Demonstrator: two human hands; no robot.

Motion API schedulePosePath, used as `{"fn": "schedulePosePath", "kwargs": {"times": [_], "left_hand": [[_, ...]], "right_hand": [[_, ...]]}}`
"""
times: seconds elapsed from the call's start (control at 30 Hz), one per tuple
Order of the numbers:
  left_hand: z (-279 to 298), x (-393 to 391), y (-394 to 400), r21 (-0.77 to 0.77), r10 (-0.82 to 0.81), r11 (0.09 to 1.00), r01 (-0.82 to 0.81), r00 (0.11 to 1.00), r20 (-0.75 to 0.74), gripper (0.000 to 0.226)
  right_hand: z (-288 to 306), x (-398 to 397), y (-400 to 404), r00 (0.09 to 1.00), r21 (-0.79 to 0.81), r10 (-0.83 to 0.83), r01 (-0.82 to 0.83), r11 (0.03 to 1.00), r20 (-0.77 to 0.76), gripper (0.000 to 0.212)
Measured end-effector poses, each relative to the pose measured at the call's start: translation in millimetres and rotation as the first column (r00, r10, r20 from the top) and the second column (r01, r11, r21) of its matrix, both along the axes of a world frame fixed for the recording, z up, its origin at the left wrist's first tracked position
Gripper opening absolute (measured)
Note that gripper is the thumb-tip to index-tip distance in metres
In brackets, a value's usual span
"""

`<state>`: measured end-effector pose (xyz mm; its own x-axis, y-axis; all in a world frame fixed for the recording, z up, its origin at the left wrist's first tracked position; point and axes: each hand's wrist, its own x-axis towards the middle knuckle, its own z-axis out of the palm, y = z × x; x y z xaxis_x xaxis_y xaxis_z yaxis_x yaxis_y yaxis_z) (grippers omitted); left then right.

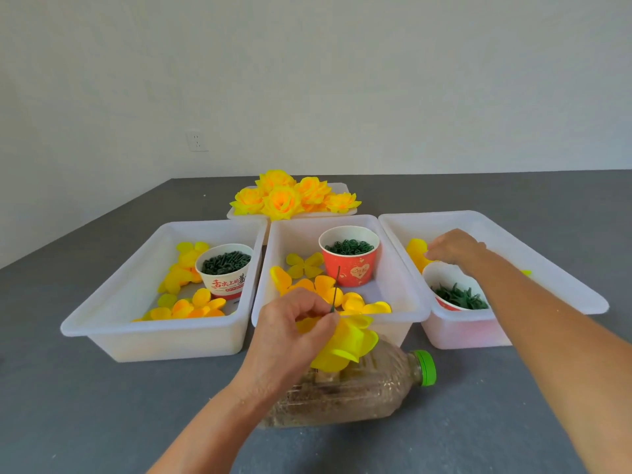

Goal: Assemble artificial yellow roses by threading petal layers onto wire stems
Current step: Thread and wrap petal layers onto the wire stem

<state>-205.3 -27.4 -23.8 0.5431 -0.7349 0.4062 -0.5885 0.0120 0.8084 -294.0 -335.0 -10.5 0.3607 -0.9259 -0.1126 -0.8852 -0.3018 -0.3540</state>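
A single head-worn view looks forward and down from the near edge of the grey table (102, 405), close above it, toward its far edge and the wall (307, 80).

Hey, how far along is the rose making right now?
Done: several finished roses piled in the far tray. In hand: the left hand pinches a wire stem carrying yellow petals; the right hand reaches into the right tray. Left: loose petal layers remain in the trays.
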Motion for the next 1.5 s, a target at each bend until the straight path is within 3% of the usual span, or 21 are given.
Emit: {"fn": "schedulePosePath", "kwargs": {"times": [0.13,0.33,0.43,0.57,0.7,0.8,0.93,1.07,1.17,1.23,1.33,1.5], "left_hand": [[0,1,0,-0.002,-0.006,1.000,0.006,1.000,0.008,0.017],[-2,0,0,-0.019,0.009,1.000,-0.009,1.000,0.011,0.014],[-2,-1,1,-0.024,0.012,1.000,-0.012,1.000,0.007,0.014],[-2,0,1,-0.028,0.012,1.000,-0.012,1.000,0.012,0.014],[-4,1,1,-0.045,0.007,0.999,-0.006,1.000,0.018,0.014],[-5,2,0,-0.050,0.007,0.999,-0.007,1.000,0.015,0.015],[-4,1,1,-0.031,-0.002,1.000,0.002,1.000,-0.003,0.014],[-1,-1,2,-0.027,0.005,1.000,-0.005,1.000,-0.003,0.016],[-2,-3,2,-0.037,0.008,0.999,-0.009,1.000,-0.022,0.018],[-4,-3,2,-0.042,0.015,0.999,-0.016,1.000,-0.025,0.019],[-6,0,1,-0.056,0.016,0.998,-0.017,1.000,-0.016,0.021],[-7,0,0,-0.060,0.013,0.998,-0.015,0.999,-0.034,0.017]], "right_hand": [[-12,4,-3,0.991,-0.017,-0.072,0.075,0.997,0.117,0.013],[-22,6,-6,0.943,-0.075,-0.175,0.204,0.976,0.282,0.018],[-22,5,-10,0.958,-0.055,-0.153,0.171,0.984,0.244,0.010],[-18,12,-20,0.987,-0.049,-0.084,0.092,0.995,0.139,0.028],[-19,22,-28,0.993,0.045,-0.042,0.038,0.998,0.108,0.015],[-21,25,-31,0.989,0.028,-0.066,0.063,0.998,0.132,0.021],[-23,23,-27,0.942,-0.149,-0.148,0.199,0.969,0.301,0.010],[-8,13,-11,0.854,-0.313,0.020,0.169,0.935,0.520,0.019],[8,3,8,0.764,-0.351,0.097,0.176,0.920,0.638,0.021],[17,1,27,0.603,-0.257,0.104,0.174,0.950,0.791,0.023],[30,-6,64,0.270,-0.049,0.048,-0.002,0.999,0.962,0.024],[34,-20,117,0.067,0.046,-0.026,-0.331,0.942,0.997,0.034]]}}
